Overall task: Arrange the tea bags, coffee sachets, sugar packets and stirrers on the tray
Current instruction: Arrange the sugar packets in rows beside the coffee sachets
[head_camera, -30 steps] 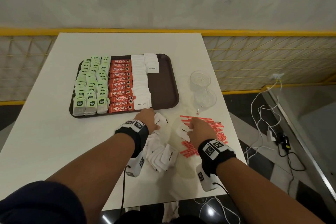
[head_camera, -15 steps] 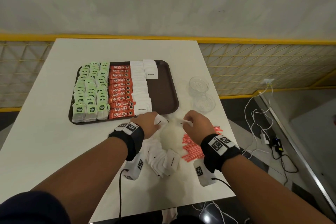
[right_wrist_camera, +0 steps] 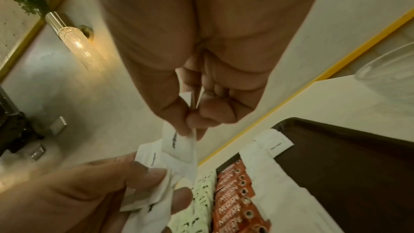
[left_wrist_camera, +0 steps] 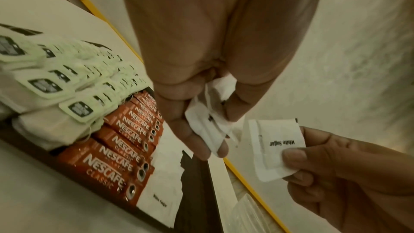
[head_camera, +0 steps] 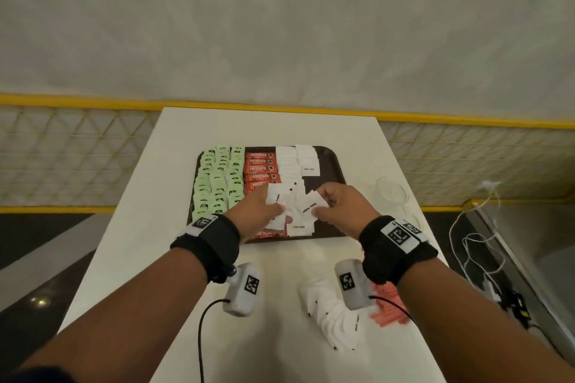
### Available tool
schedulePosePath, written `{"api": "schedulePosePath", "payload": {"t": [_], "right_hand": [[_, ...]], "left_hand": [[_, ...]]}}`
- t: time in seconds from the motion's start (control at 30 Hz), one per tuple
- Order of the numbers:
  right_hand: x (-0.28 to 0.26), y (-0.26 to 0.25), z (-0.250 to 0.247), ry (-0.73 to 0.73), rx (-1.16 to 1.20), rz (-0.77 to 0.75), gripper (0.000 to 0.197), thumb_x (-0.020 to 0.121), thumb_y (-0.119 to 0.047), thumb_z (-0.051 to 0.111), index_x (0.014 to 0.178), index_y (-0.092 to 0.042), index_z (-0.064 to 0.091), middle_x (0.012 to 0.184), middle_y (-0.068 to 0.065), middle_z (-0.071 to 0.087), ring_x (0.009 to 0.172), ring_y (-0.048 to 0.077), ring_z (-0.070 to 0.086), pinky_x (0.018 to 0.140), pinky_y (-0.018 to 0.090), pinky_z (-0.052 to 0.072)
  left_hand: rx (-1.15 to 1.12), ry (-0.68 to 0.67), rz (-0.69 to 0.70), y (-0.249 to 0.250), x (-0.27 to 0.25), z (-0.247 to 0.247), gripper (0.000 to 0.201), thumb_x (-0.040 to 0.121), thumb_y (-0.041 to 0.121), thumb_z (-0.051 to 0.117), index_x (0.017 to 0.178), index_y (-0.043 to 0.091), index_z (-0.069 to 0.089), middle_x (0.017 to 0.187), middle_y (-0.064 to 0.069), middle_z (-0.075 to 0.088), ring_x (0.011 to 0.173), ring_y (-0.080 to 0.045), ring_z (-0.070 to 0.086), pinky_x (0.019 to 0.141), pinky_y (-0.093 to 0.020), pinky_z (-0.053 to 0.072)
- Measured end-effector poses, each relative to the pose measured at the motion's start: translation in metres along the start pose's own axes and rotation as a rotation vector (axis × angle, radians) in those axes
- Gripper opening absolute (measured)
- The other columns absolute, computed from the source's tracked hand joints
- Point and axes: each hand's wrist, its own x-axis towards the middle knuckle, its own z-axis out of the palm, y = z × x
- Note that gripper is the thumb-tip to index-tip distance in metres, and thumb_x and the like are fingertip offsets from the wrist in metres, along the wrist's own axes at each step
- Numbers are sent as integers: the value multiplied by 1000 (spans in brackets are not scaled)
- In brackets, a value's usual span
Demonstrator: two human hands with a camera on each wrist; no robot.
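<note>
A dark brown tray (head_camera: 331, 177) holds rows of green tea bags (head_camera: 214, 183), red coffee sachets (head_camera: 261, 168) and white sugar packets (head_camera: 291, 165). Both hands hover over the tray's near edge. My left hand (head_camera: 264, 211) grips a small stack of white sugar packets (left_wrist_camera: 208, 127). My right hand (head_camera: 329, 205) pinches a single white sugar packet (left_wrist_camera: 275, 148) next to that stack. More loose sugar packets (head_camera: 336, 317) lie on the white table near me, partly under my right wrist. Red stirrers (head_camera: 389, 308) lie beside them to the right.
Two clear glasses (head_camera: 390, 193) stand on the table right of the tray. The tray's right part (right_wrist_camera: 347, 166) is bare. A yellow mesh railing (head_camera: 77, 149) runs behind the table. White cables (head_camera: 479, 246) trail over the floor on the right.
Both hands have risen from the loose pile on the table and moved forward over the tray's near edge, carrying sugar packets. The head view has tilted up.
</note>
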Motion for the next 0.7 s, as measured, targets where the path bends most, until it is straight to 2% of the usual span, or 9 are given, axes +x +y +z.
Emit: {"api": "schedulePosePath", "payload": {"t": [0.07, 0.13, 0.2, 0.27, 0.33, 0.4, 0.5, 0.63, 0.7], "right_hand": [[10, -13, 5, -47, -52, -41, 13, 91, -14, 59, 84, -25, 60, 81, -10, 61, 71, 6, 56, 60, 11, 41], [18, -20, 10, -90, -108, -54, 12, 97, -16, 50, 94, -22, 60, 92, -9, 60, 84, 8, 56, 67, 14, 41], [26, -24, 14, -118, -146, -40, 13, 99, -20, 49, 107, -18, 59, 97, -3, 61, 86, 13, 57, 73, 23, 47], [34, -26, 13, -105, -172, -31, 12, 95, -22, 57, 107, -22, 57, 86, -3, 58, 73, 9, 54, 65, 21, 46], [45, -28, 9, -78, -192, -43, 18, 87, -23, 68, 101, -25, 57, 78, -6, 54, 65, 5, 50, 60, 17, 41], [57, -29, 5, -66, -198, -58, 22, 82, -24, 75, 96, -26, 58, 76, -6, 56, 64, 4, 52, 59, 17, 40], [74, -27, 2, -26, -186, -71, 22, 81, -30, 76, 95, -26, 59, 77, -5, 61, 65, 5, 55, 58, 16, 41], [90, -10, 3, 97, 23, 32, 30, 82, -40, 74, 99, -20, 59, 84, 0, 66, 70, 8, 64, 60, 12, 46], [93, -1, 7, 20, 293, 193, 37, 83, -36, 74, 104, -9, 59, 93, 8, 70, 70, 11, 70, 66, 22, 54]], "left_hand": [[-59, -14, -23, 2, -2, -13, 39, 87, 23, 59, 125, 25, 53, 115, -8, 69, 108, -34, 66, 94, -49, 54], [-136, -17, -47, -2, 3, -21, 43, 79, 27, 58, 121, 27, 57, 122, -19, 64, 108, -42, 62, 99, -63, 44], [-203, -6, -62, 6, 2, -22, 37, 82, 19, 55, 118, 21, 60, 124, -23, 62, 103, -41, 62, 99, -62, 42], [-226, -7, -37, 11, 6, -22, 24, 90, 11, 52, 111, 16, 62, 113, -17, 68, 101, -38, 64, 98, -54, 48], [-187, -15, -22, 12, 17, -21, 18, 97, 14, 49, 112, 17, 60, 112, -2, 62, 93, -17, 61, 89, -37, 56], [-201, -34, -20, 16, 24, -19, 30, 99, 22, 53, 129, 19, 54, 124, 7, 56, 102, -9, 58, 84, -19, 53], [-294, -77, 16, 20, 36, -16, 41, 95, 23, 64, 134, 21, 52, 124, -2, 68, 113, -22, 65, 94, -42, 55], [-402, 65, 22, 23, 61, -20, 30, 98, 12, 58, 127, 18, 56, 118, -5, 71, 106, -22, 69, 87, -41, 58], [-447, 133, 36, 21, 76, -21, 26, 98, 10, 56, 122, 20, 59, 116, -6, 71, 107, -24, 68, 88, -43, 58]]}}
